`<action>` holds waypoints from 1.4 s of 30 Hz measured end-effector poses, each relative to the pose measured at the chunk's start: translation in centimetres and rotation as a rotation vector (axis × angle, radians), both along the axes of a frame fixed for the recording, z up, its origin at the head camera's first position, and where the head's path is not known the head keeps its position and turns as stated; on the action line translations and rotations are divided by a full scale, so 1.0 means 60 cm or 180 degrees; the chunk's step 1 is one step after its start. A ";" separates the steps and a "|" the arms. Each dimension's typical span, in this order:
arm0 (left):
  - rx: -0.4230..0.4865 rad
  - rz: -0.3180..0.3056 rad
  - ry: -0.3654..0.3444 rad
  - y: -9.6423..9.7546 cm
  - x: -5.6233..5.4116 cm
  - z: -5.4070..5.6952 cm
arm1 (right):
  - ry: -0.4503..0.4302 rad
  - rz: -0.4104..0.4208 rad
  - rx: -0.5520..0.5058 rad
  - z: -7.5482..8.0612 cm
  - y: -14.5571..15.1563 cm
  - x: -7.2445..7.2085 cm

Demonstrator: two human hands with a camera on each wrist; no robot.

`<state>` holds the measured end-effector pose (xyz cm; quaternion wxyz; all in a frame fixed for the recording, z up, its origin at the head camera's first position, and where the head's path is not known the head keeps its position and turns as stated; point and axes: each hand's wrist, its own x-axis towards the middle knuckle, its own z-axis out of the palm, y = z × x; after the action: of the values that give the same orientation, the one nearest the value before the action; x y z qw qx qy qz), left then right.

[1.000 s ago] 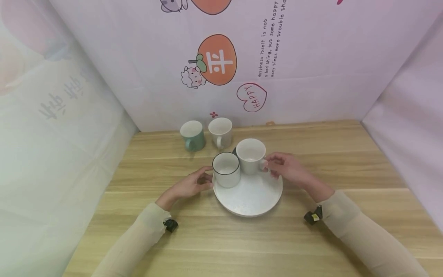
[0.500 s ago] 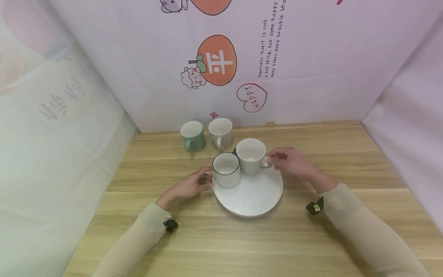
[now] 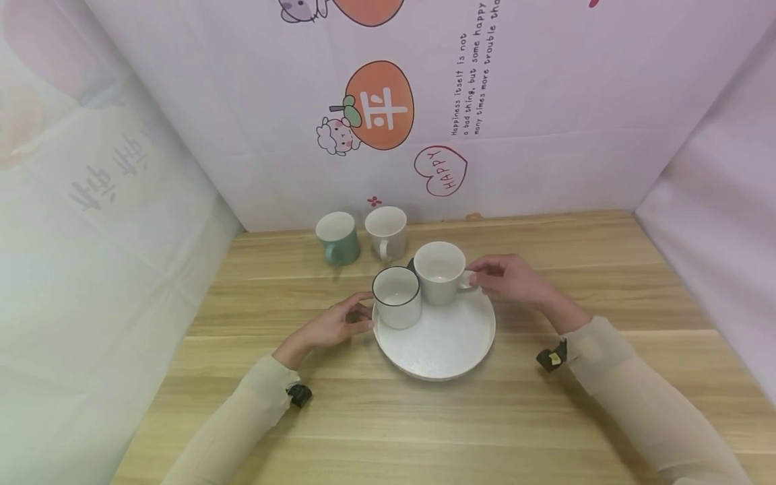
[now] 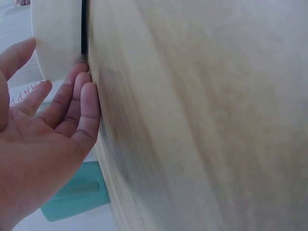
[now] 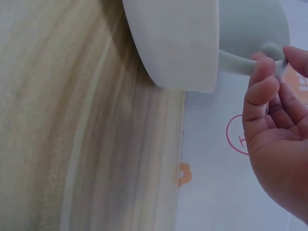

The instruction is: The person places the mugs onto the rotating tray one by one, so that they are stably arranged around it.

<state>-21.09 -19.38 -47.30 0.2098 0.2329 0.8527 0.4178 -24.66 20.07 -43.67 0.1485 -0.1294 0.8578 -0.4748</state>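
A round white tray (image 3: 442,347) with a raised rim sits mid-table and carries two mugs. One is a white mug with a black rim (image 3: 397,303), on the tray's left side. The other, a plain white mug (image 3: 439,273), stands at the back with its handle turned right. My right hand (image 3: 509,281) pinches that handle between thumb and fingers, as the right wrist view shows around the mug handle (image 5: 238,62). At the tray's left edge, my left hand (image 3: 333,325) has its fingertips against the side wall (image 4: 57,38), fingers loosely extended.
Behind the tray, a green mug (image 3: 338,239) and another white mug (image 3: 386,232) stand side by side on the wooden table (image 3: 364,417). A printed cloth (image 3: 533,135) hangs along the back edge, with pale cloths at both sides.
My right hand has shifted slightly up and outward at the mug's handle, which has turned slightly. The tray, the other mugs and my left hand have stayed put.
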 end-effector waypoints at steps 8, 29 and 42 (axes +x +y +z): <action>0.0041 -0.0037 0.0022 -0.001 0.000 -0.003 | 0.0243 0.0121 0.0115 0.001 0.006 -0.007; 0.0016 -0.0075 0.0033 -0.003 -0.001 -0.002 | 0.0354 0.0274 0.0149 0.007 0.018 -0.030; 0.0075 -0.0034 0.0052 -0.004 0.000 -0.005 | 0.0282 0.0244 0.0084 0.007 0.020 -0.029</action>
<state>-21.09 -19.59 -47.60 0.2023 0.2434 0.8481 0.4248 -26.41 21.26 -43.22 0.1301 -0.1811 0.8641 -0.4512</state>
